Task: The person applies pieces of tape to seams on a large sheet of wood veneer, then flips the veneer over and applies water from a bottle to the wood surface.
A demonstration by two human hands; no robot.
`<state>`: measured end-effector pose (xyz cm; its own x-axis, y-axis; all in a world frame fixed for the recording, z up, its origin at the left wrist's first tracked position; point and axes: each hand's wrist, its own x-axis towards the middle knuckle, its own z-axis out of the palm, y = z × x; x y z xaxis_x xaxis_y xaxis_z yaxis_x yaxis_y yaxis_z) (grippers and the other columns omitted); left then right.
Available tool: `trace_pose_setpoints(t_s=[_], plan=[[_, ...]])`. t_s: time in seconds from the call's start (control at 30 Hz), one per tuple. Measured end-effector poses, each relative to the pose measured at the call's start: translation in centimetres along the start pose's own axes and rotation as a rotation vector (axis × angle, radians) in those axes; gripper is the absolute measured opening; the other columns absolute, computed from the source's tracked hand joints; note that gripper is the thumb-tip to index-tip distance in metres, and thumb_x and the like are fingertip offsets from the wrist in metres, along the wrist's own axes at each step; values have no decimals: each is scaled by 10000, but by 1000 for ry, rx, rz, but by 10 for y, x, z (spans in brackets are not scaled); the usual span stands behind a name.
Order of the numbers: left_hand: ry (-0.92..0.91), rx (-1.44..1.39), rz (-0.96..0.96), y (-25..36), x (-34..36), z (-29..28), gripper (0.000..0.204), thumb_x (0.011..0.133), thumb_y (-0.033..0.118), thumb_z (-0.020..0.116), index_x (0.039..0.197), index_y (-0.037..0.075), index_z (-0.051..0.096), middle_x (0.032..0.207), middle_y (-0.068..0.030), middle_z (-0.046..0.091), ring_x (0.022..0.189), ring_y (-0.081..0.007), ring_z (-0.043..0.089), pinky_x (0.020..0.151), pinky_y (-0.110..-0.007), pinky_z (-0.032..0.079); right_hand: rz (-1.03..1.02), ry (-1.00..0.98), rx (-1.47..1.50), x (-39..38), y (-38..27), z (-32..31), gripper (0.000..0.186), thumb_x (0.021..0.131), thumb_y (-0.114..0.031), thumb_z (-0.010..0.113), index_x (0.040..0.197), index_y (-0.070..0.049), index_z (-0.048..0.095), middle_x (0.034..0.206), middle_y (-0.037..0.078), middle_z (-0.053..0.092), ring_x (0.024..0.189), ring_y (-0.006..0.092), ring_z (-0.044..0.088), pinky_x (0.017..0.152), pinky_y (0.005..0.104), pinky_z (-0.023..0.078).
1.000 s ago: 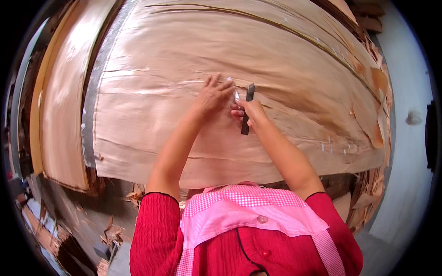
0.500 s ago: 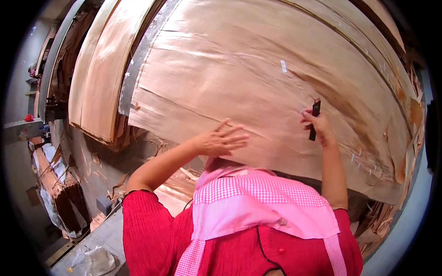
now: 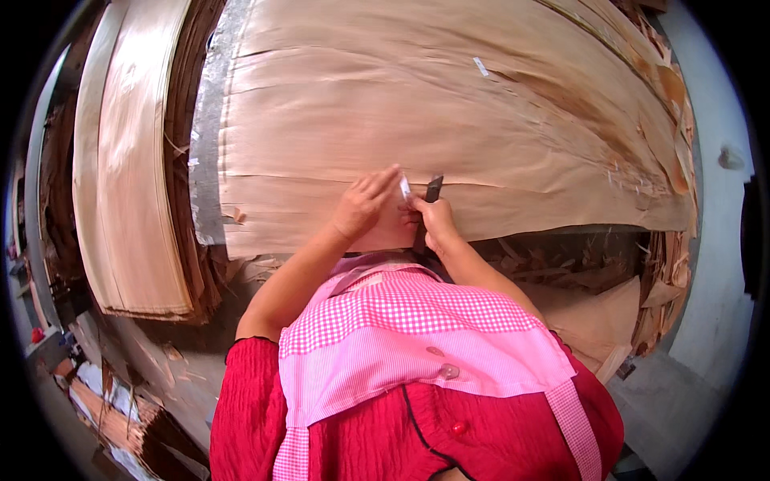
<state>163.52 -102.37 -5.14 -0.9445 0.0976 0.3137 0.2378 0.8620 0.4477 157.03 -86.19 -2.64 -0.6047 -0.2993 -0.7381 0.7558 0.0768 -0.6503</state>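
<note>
A large sheet of thin wood veneer point(image 3: 321, 104) lies before me, wrinkled, with dark cracks towards its right side. My left hand point(image 3: 361, 207) rests on its near part, fingers stretched out and together, the tips beside a small white strip of tape point(image 3: 404, 186). In my right hand point(image 3: 437, 220) is a black, flat-handled tool like a utility knife point(image 3: 434, 188), its slanted tip pointing away from me. The thumb and forefinger of that hand are at the tape's near end; whether they pinch it I cannot tell.
Another piece of tape point(image 3: 480, 66) sticks to the sheet farther off. To the left stands a stack of narrower veneer sheets point(image 3: 136, 160), beyond a grey board edge point(image 3: 208, 136). Torn veneer scraps point(image 3: 561, 260) lie below the near edge. A pale wall point(image 3: 714, 160) borders the right.
My right hand has come left and nearer with the knife, now close beside my left hand. The left fingers were spread and are now together. A tape strip shows between the hands. The view has shifted.
</note>
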Motion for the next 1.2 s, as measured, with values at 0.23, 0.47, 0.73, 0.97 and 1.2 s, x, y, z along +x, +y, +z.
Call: trace_pose_setpoints(t_s=[0.23,0.47,0.73,0.97,1.2], plan=[[-127,170,139,-7,-10,1,496,764,202,488,1250,107,464,1383,-18,338,1249,-254,331,1021,-439,261,-60,150,-5,-9,15,18,121,846,-134,557,902,-29,576,747,83,625,526,154,586,445,244,441],[-241,39,105,-1,-2,-19,522,811,288,519,1287,102,410,1407,-46,293,1313,-301,216,1064,-504,147,-301,216,-1290,22,-43,-27,131,807,-116,584,759,5,587,614,73,601,482,108,552,433,253,448],[-175,236,-65,-134,-98,-143,512,759,204,614,1233,79,468,1310,-82,424,1237,-263,354,1031,-414,269,86,-296,-570,-28,-27,47,220,809,-102,583,1000,8,575,695,89,626,529,107,578,471,214,456],[-82,44,21,-202,-32,-170,429,743,178,647,1146,89,534,1264,-75,475,1166,-285,422,981,-391,334,-47,-293,-202,-10,-36,145,417,820,-76,551,1213,-30,419,807,114,640,538,99,580,485,210,456],[99,103,-34,-300,105,-138,454,788,174,588,1201,19,478,1257,-158,458,1191,-317,393,1003,-394,301,-314,39,-145,65,-92,251,294,828,-85,541,1095,-10,442,805,122,628,507,112,543,469,239,436]])
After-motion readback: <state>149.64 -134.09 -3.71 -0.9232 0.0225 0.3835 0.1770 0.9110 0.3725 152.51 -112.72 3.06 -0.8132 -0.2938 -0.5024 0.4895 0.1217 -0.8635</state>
